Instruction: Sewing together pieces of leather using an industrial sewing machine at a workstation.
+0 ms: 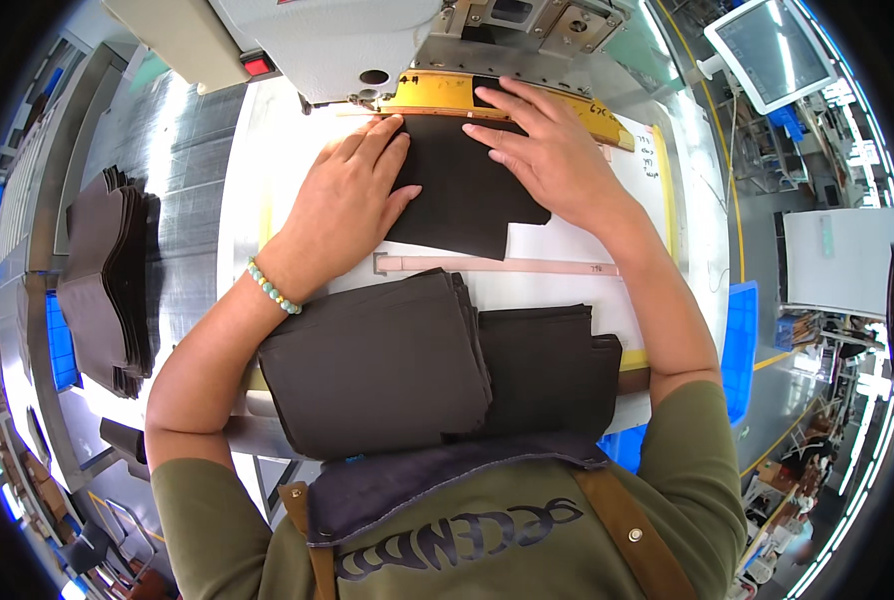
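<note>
A dark flat piece (pixel 457 195) of fabric or leather, with a notched corner, lies on the white work surface, its far edge at the sewing machine's head (pixel 332 45). My left hand (pixel 352 195) rests flat along its left side, fingers stretched toward the needle area. On the other side, my right hand (pixel 547 150) is spread, with some fingertips on the piece and others reaching over a yellow guide strip (pixel 432 92) along the far edge. Neither hand grips anything. The needle itself cannot be made out.
Close to my body are a stack of dark brown pieces (pixel 377 365) and a smaller black stack (pixel 552 365). Another tall stack (pixel 102 280) stands on the left. A pink strip (pixel 497 265) crosses the white surface. A monitor (pixel 772 55) is at the far right.
</note>
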The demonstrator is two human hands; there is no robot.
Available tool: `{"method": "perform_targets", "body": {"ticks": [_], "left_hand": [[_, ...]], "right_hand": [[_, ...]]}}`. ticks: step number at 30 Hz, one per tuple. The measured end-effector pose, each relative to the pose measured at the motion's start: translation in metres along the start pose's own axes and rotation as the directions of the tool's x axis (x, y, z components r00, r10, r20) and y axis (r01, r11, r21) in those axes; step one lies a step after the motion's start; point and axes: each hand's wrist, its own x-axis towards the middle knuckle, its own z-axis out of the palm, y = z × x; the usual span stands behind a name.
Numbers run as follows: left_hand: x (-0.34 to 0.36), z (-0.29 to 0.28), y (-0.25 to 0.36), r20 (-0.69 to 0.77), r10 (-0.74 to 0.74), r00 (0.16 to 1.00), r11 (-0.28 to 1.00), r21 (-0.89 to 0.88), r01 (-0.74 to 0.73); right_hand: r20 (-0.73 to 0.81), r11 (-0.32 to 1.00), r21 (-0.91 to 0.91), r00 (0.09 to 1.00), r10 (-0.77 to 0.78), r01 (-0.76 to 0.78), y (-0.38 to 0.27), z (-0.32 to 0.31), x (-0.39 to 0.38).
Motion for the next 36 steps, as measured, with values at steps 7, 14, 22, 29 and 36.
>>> {"method": "perform_targets", "body": {"ticks": [7, 14, 22, 29, 36], "left_hand": [[0.000, 0.003, -0.001, -0.025, -0.015, 1.000, 1.000, -0.013, 0.014], [-0.004, 0.002, -0.004, -0.046, 0.007, 0.999, 1.000, 0.012, -0.006], [-0.002, 0.002, -0.004, 0.033, 0.121, 0.992, 0.985, 0.116, -0.124], [-0.006, -0.015, -0.010, 0.122, 0.153, 0.981, 0.983, 0.084, -0.164], [0.000, -0.025, -0.010, 0.202, 0.154, 0.967, 0.984, 0.061, -0.169]], "right_hand": [[0.232, 0.988, -0.016, 0.960, 0.154, -0.154, 0.021, -0.038, -0.031], [0.204, 0.985, -0.029, 0.964, 0.170, -0.167, 0.015, -0.054, -0.051], [0.017, 0.974, 0.145, 0.984, 0.175, -0.175, -0.009, -0.013, -0.057], [0.026, 0.972, 0.135, 0.981, 0.190, -0.192, -0.014, -0.012, -0.055], [0.021, 0.969, 0.150, 0.981, 0.194, -0.195, -0.013, -0.012, -0.057]]}}
